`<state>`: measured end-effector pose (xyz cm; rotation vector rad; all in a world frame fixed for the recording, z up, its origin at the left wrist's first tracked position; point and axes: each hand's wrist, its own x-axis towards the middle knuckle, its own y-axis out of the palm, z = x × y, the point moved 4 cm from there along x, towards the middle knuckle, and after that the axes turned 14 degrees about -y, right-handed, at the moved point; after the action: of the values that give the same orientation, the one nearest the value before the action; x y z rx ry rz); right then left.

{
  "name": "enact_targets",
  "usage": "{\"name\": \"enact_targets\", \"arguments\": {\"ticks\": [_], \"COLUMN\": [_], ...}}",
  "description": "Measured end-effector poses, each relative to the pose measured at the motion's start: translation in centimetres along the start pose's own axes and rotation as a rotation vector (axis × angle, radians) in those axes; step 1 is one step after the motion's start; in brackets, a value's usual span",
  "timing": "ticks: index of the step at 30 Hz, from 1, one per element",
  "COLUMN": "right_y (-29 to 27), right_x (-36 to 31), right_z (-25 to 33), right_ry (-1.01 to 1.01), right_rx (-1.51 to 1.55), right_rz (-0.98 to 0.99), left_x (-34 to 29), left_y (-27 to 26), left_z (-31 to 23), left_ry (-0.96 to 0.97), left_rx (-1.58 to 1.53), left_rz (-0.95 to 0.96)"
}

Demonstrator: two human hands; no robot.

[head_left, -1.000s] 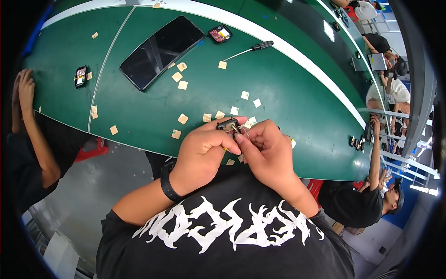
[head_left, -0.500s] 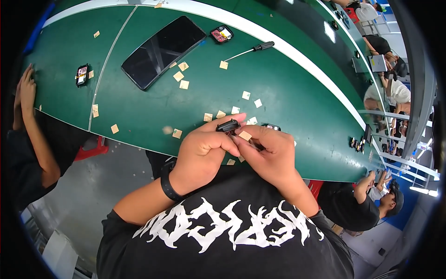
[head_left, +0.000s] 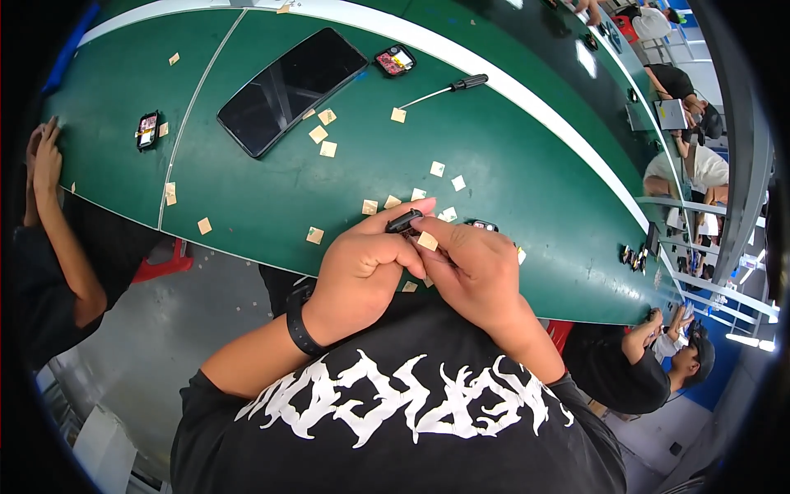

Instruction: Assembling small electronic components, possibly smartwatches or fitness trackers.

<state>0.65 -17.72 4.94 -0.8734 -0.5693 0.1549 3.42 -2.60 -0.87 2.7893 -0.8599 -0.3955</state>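
Observation:
Close to the table's near edge, my left hand (head_left: pixel 360 267) is closed round a small black plastic casing (head_left: pixel 404 222), which is tilted on edge between thumb and fingers. My right hand (head_left: pixel 471 265) meets it from the other side, its index fingertip against the casing. A small tan square sticker (head_left: pixel 428 240) shows between the right thumb and index finger. The inner face of the casing and several fingertips are hidden. Just beyond the right hand lies another small black device (head_left: pixel 481 224), partly covered by it.
Tan squares (head_left: pixel 327 149) lie scattered over the green table (head_left: pixel 271 193). Farther off are a large black phone (head_left: pixel 292 92), a screwdriver (head_left: pixel 469 82) and opened devices (head_left: pixel 395 60) (head_left: pixel 147 132). A person's hands (head_left: pixel 47 156) rest at the left edge; others sit at right.
My right hand has shifted slightly left, its index fingertip now on the casing, and the tan square has moved left with it. My left hand stays nearly still.

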Motion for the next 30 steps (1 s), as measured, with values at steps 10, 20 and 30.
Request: {"name": "enact_targets", "arguments": {"ticks": [10, 20, 30], "right_y": [-0.7, -1.9, -1.5], "right_x": [-0.8, -1.7, -0.3], "right_z": [0.7, 0.9, 1.0], "right_ry": [0.446, 0.597, 0.57], "right_rx": [0.456, 0.503, 0.454], "right_rz": [0.072, 0.14, 0.189], "left_x": [0.3, 0.5, 0.2], "left_y": [-0.4, -0.1, -0.1], "left_z": [0.4, 0.3, -0.1], "left_ry": [-0.041, -0.111, -0.053], "left_rx": [-0.109, -0.359, -0.267], "left_rz": [0.02, 0.045, 0.044]}}
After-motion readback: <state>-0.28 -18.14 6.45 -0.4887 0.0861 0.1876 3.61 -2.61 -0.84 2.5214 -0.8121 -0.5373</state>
